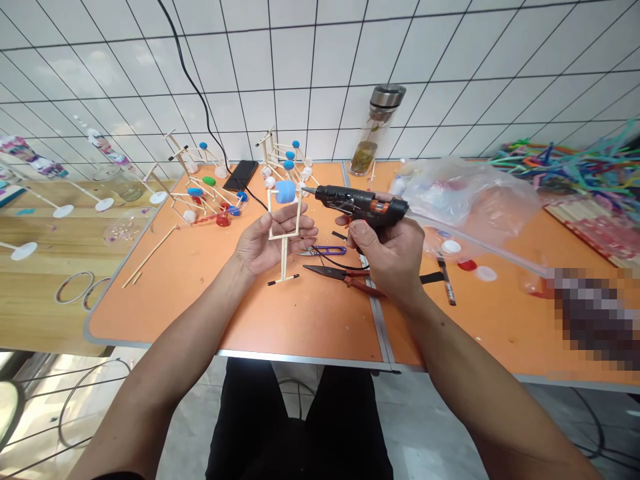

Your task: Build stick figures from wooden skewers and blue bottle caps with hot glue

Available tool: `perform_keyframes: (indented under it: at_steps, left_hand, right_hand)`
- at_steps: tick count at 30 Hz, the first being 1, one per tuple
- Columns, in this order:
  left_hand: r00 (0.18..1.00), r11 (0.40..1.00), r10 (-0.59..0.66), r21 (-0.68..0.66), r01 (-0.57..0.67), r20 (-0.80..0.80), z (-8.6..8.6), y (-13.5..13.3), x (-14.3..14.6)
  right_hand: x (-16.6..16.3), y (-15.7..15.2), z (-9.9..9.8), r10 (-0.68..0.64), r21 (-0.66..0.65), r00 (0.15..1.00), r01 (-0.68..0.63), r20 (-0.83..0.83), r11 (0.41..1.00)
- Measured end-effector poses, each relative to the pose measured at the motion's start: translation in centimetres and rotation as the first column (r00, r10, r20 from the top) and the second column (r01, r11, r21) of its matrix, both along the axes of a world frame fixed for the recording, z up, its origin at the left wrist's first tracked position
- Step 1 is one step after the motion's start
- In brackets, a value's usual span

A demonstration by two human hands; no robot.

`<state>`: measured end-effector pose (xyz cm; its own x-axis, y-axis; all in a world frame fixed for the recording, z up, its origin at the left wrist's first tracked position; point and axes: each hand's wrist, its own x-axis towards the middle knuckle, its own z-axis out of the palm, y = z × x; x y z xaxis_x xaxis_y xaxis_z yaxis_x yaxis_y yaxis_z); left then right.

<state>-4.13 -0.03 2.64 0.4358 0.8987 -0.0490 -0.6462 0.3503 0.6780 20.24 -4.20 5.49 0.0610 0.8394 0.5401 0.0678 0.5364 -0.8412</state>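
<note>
My left hand is closed around a small wooden-stick frame, its thumb against one side. A blue bottle cap sits between the frame's two upper uprights, and a short dark-tipped crossbar ends its lower stem. My right hand grips a black hot glue gun. The gun's nozzle points left at the top of the right upright, close to the cap; whether it touches is unclear. A long translucent glue stick sticks out of its back. Below lie blue-handled thread snips and red-handled pliers.
Stick models with coloured caps stand at the back left beside a black phone. A glass tea bottle is by the tiled wall. Rightward are a plastic bag, pipe cleaners and a marker. Loose sticks lie left.
</note>
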Motion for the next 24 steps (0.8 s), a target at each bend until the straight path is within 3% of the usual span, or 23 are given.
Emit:
perform_keyframes:
  at_steps: [24]
  left_hand:
    - [1.0,1.0,-0.016,0.012,0.016,-0.022,0.16,-0.15,0.2]
  right_hand:
    - [0.53,0.2,-0.46,-0.056,0.014,0.991,0.054,0.123,0.998]
